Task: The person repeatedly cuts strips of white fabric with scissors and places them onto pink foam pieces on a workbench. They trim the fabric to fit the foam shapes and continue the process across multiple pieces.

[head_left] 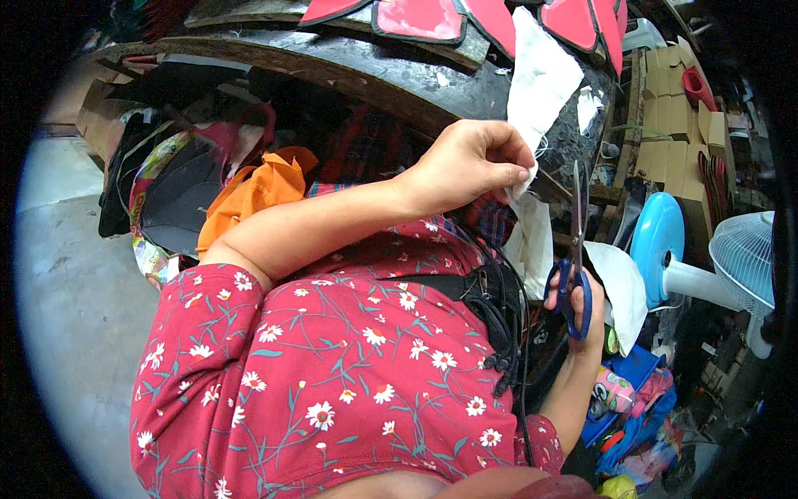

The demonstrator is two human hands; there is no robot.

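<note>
My left hand (470, 166) reaches across my body, thumb and fingers pinched on the edge of a strip of white cloth (542, 79). Loose threads stick out beside the fingertips. The upper part of the cloth lies on a dark worktable, and more pale fabric (532, 237) hangs below the hand. In my right hand (593, 320) is a pair of scissors (573, 274) with dark blue handles, fingers through the loops. Its blades point up toward the table, slightly parted, to the right of the cloth and apart from it.
Red pieces with black edging (420, 18) lie along the far side of the worktable (465, 87). A fan (744, 258) with a blue base (657, 245) stands at the right, near cardboard boxes (669, 125). Orange cloth (258, 195) and bags sit at the left; colourful plastic bags (636, 416) lie lower right.
</note>
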